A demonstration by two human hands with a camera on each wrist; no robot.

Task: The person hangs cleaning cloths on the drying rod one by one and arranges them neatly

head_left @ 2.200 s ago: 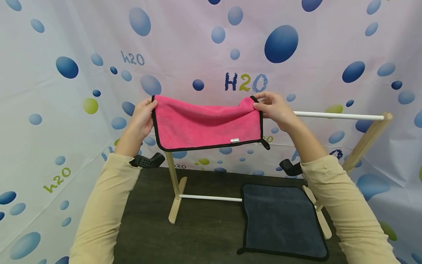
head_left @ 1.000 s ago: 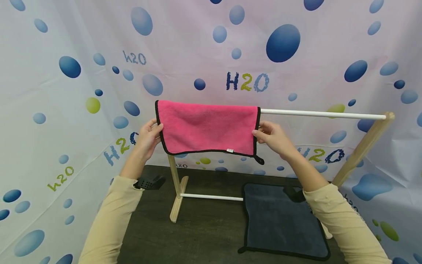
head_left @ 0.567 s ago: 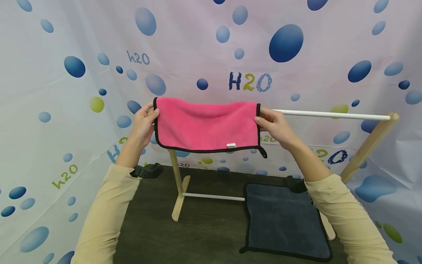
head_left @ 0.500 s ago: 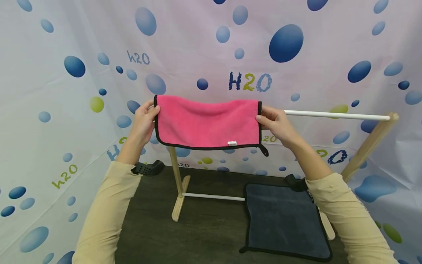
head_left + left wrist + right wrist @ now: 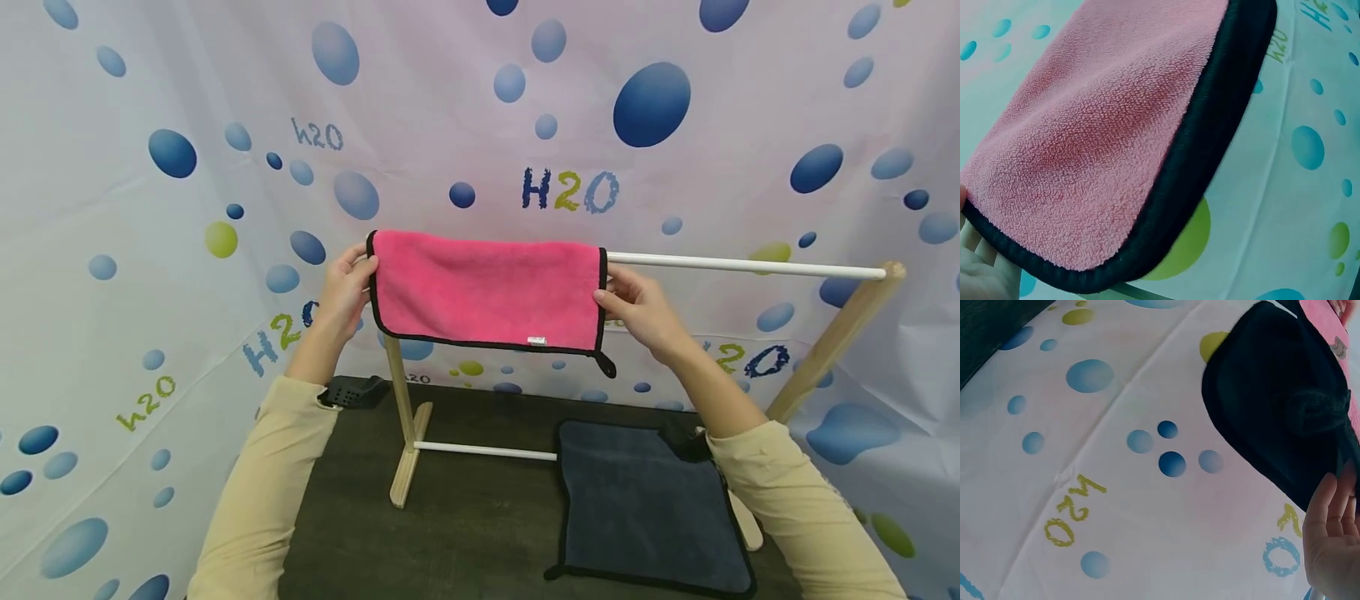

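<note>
A pink fleece towel [image 5: 487, 292] with black edging hangs folded over the top white rod [image 5: 742, 265] of a wooden rack. My left hand [image 5: 345, 292] pinches its left edge near the top, thumb in front and fingers behind. On the opposite edge, my right hand [image 5: 645, 312] holds the towel the same way, a little lower. A small white tag and a black hanging loop [image 5: 605, 364] show along the bottom hem. In the right wrist view the towel's dark rear side [image 5: 1254, 406] hangs behind the front layer, beside the right hand's fingers.
A dark grey towel [image 5: 645, 508] with black edging lies flat on the dark tabletop [image 5: 450, 533], under the right forearm. The rack's lower white bar [image 5: 487, 452] and left wooden foot [image 5: 410, 454] stand to its left. A dotted curtain [image 5: 450, 100] hangs behind.
The pink towel sat on the rod a second ago, was lifted slightly by both hands, and is now back down, shifted a little to the right. Both hands have lowered with it.
</note>
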